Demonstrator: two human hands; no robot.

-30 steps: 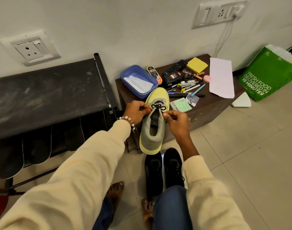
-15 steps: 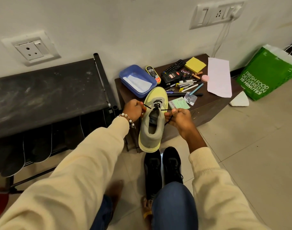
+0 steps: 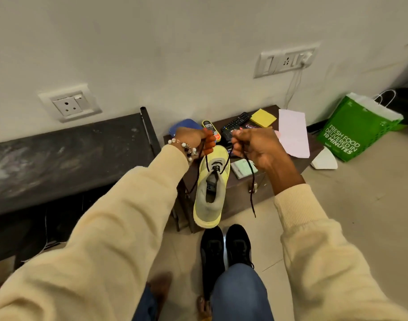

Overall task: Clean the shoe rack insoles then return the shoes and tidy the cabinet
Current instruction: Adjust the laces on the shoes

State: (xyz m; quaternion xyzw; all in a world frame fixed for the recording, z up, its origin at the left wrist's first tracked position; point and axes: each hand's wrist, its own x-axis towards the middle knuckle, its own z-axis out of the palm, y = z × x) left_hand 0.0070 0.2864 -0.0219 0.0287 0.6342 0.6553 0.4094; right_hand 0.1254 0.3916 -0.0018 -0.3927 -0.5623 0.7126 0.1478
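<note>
Gripping one black lace (image 3: 252, 181) end per hand: left hand (image 3: 193, 140), right hand (image 3: 256, 147). Yellow shoe (image 3: 211, 188) hanging at 6 o'clock below both.

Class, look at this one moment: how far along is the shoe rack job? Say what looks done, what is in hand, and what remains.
Done: nothing shows as finished. In hand: the left hand and right hand each grip an end of the black lace of the yellow shoe, raised above it. Left: that shoe and the black shoes on the floor are off the shoe rack; the cabinet top is cluttered.
</note>
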